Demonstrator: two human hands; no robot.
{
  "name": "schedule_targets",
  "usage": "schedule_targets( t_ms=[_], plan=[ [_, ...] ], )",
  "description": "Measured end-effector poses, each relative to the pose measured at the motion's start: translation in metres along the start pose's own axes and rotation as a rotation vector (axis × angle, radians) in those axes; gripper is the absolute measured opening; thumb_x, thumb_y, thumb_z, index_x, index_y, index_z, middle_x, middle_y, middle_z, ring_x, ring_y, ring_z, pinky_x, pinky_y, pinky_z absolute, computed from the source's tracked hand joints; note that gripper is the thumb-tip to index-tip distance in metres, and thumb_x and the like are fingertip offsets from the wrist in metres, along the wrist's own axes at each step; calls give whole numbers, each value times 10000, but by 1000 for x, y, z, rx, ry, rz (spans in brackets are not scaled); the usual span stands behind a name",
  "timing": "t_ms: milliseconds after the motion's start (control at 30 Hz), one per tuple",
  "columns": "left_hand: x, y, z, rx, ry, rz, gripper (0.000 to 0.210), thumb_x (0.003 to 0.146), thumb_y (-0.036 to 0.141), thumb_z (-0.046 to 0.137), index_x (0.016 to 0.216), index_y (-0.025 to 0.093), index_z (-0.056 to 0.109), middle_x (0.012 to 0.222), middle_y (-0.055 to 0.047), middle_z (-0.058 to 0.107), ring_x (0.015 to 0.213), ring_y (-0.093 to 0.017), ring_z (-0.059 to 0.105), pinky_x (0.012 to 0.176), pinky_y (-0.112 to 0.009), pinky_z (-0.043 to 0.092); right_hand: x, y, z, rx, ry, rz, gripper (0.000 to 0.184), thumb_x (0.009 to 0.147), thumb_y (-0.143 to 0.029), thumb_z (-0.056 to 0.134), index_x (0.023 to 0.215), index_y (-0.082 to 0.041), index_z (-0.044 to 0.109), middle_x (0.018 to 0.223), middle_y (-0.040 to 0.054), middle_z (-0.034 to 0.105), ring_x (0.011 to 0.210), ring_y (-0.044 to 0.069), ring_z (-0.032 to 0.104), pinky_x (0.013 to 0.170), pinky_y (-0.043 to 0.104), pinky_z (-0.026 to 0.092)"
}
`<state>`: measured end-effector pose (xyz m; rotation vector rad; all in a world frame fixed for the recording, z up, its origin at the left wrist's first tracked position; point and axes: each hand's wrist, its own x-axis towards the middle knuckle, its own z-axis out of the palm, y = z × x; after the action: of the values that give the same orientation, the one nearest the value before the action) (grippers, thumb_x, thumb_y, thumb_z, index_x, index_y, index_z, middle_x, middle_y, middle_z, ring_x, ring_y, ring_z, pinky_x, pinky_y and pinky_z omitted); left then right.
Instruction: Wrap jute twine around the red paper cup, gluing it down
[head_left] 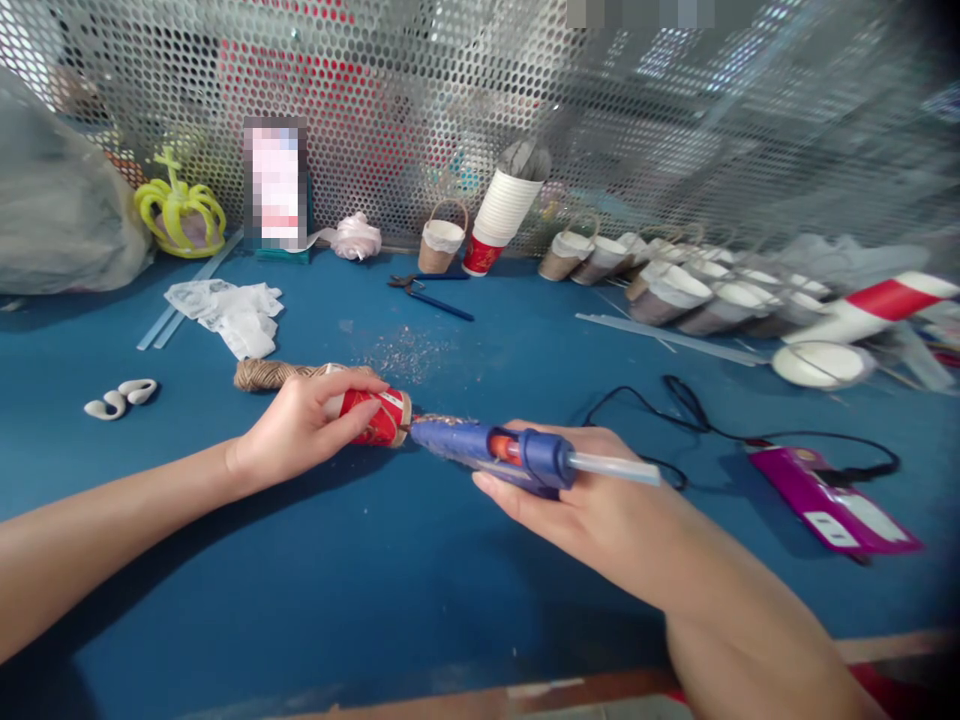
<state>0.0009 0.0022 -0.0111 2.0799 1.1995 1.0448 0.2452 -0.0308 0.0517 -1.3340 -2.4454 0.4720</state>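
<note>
On the blue table, my left hand [311, 425] is closed around a red paper cup [388, 418] lying on its side. Twine runs near the end of the cup that faces right. My right hand [577, 500] grips a blue hot glue gun [457, 440], and a clear glue stick [615, 468] sticks out of its back. The gun's nozzle is at the cup's right end; whether it touches cannot be made out. Behind my left hand lies a roll of brown twine [266, 375], partly hidden by the fingers.
Pliers [431, 290], a stack of paper cups [502, 215] and several small twine-wrapped buckets [675, 290] stand or lie at the back. White lace [229, 305] and earbuds [121, 397] are left. A purple packet [836, 500] and black cable [690, 410] lie right.
</note>
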Motion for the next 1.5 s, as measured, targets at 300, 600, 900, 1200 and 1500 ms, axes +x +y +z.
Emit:
schedule_targets(
  t_ms=[300, 600, 900, 1200, 1500],
  plan=[
    [0, 0, 0, -5, -4, 4, 271, 843, 332, 512, 988, 147, 646, 1060, -102, 688, 954, -213, 652, 854, -316, 519, 2, -2, -2, -13, -2, -6, 160, 801, -276, 567, 663, -212, 516, 577, -37, 571, 471, 101, 500, 503, 227, 422],
    [0, 2, 0, 23, -16, 57, 247, 857, 295, 504, 992, 140, 641, 1030, -91, 699, 917, -202, 662, 799, -274, 525, 5, 0, -4, 14, 17, -5, 200, 803, -269, 556, 632, -210, 469, 528, -53, 499, 426, 85, 399, 432, 220, 362],
    [-5, 0, -1, 49, -34, 73, 255, 854, 270, 514, 1039, 143, 636, 958, -72, 715, 807, -173, 671, 688, -224, 523, 7, 4, -4, -12, 44, -35, 163, 815, -249, 546, 658, -201, 541, 561, -39, 563, 443, 91, 454, 466, 224, 389],
    [-6, 0, 0, 88, -19, 179, 257, 851, 225, 498, 1045, 120, 629, 478, 62, 526, 431, -72, 448, 528, -181, 459, 13, 9, -4, -167, 108, -227, 300, 862, -230, 422, 645, -170, 621, 509, 1, 534, 425, 106, 436, 455, 239, 376],
    [-5, 1, -1, 117, -22, 241, 256, 849, 207, 493, 1049, 95, 605, 411, 103, 376, 400, -60, 333, 445, -144, 383, 21, 9, -2, -240, 70, -182, 309, 821, -207, 526, 516, -199, 480, 429, -43, 477, 396, 91, 424, 437, 231, 342]
  ],
)
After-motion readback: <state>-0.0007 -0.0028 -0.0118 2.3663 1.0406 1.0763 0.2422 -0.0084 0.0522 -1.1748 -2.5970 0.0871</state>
